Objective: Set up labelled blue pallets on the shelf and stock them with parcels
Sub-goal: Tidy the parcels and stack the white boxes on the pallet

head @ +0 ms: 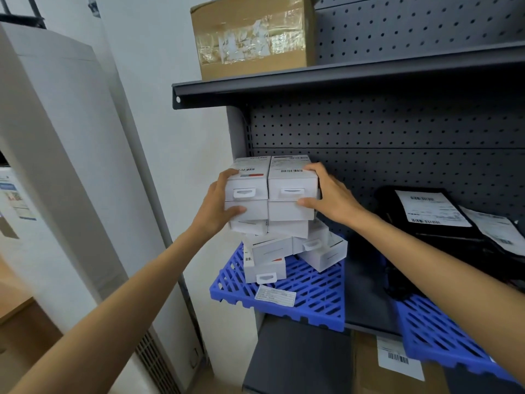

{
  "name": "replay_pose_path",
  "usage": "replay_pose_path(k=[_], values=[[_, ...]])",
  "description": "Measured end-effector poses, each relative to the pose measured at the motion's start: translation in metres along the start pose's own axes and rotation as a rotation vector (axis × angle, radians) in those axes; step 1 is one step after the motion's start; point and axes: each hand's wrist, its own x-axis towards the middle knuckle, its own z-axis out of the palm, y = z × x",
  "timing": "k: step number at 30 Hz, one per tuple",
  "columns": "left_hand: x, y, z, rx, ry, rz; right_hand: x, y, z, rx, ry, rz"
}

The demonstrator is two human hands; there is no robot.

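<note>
While both hands clamp a block of white boxes (271, 191) from either side, the left hand (218, 203) and right hand (331, 194) hold it atop a loose pile of boxes (292, 248) on the left blue pallet (306, 291), which lies on the grey shelf (366, 305). A second blue pallet (437, 336), at right, carries black parcels (434, 223).
</note>
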Motion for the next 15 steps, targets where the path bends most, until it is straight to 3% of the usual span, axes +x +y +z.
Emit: replay_pose_path(k=[15], values=[[0.029, -0.025, -0.007, -0.085, -0.118, 0.048, -0.005, -0.022, 0.035, -0.119, 0.181, 0.114]])
